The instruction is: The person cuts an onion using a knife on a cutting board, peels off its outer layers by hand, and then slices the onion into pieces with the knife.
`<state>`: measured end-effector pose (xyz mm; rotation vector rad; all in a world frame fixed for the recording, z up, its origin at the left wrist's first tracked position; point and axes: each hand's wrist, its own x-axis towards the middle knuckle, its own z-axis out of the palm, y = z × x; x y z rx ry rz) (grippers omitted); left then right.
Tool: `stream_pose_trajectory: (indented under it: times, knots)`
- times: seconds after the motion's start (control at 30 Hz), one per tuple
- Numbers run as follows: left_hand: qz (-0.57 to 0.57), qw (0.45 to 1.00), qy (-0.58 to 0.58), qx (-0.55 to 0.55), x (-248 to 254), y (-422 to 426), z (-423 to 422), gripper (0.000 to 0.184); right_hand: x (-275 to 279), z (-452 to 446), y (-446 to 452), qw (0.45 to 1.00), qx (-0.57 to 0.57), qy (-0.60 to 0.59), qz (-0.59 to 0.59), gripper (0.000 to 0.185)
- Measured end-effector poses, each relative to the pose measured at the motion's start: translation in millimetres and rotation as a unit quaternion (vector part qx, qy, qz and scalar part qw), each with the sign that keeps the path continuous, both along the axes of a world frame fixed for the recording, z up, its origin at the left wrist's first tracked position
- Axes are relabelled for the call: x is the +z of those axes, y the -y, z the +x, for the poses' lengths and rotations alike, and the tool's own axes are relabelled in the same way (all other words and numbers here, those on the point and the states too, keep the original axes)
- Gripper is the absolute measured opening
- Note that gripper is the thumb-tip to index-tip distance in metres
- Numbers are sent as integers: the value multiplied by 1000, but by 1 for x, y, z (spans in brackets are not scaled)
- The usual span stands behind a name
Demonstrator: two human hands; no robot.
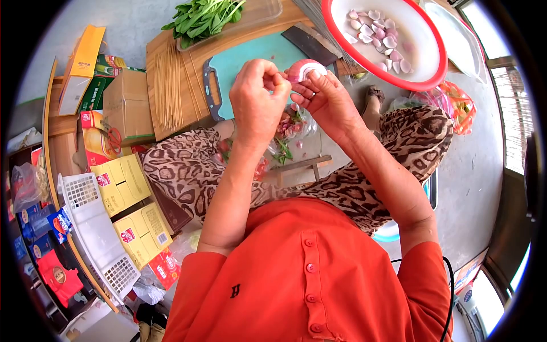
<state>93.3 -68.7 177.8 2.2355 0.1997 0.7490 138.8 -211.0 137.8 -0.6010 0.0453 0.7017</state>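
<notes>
A cut piece of red onion [296, 70], purple outside with white layers showing, is held up over the cutting board. My right hand [330, 102] grips it between thumb and fingers. At its left edge, my left hand [257, 100] is closed in a pinch; whatever lies between those fingertips is hidden. Beneath both hands is the blue-green cutting board [236, 57], with a dark-bladed cleaver [310, 43] across its far right part. Separated onion pieces [380, 35] lie in a white bowl with a red rim [440, 54], beyond my right hand.
Wooden skewers [168, 85] lie on the wooden table [196, 62] at left. Leafy greens [202, 21] rest on a clear plastic tray at the back. Onion scraps [290, 122] sit in a bag below my hands. Cardboard boxes [128, 105] and a white basket [94, 228] stand at left.
</notes>
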Motion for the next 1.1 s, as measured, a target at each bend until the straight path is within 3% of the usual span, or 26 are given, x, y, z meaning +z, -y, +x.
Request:
stream_pose_trajectory:
  times: [0.1,0.3,0.43,0.77,1.1]
  knots:
    - [-52,999,-8,11,0,-6,-1,12,7,2,3,999,29,-32,18,31]
    - [-26,999,-29,-33,9,-9,-10,11,2,3,7,991,74,-91,58,37]
    - [-36,994,-35,-95,20,-7,-11,18,2,4,7,996,78,-46,17,37]
    - [-62,983,-132,-109,30,-8,-12,23,9,5,8,978,44,121,-162,34]
    - [-99,981,-141,-93,25,-9,-13,17,11,4,9,973,44,144,-173,38]
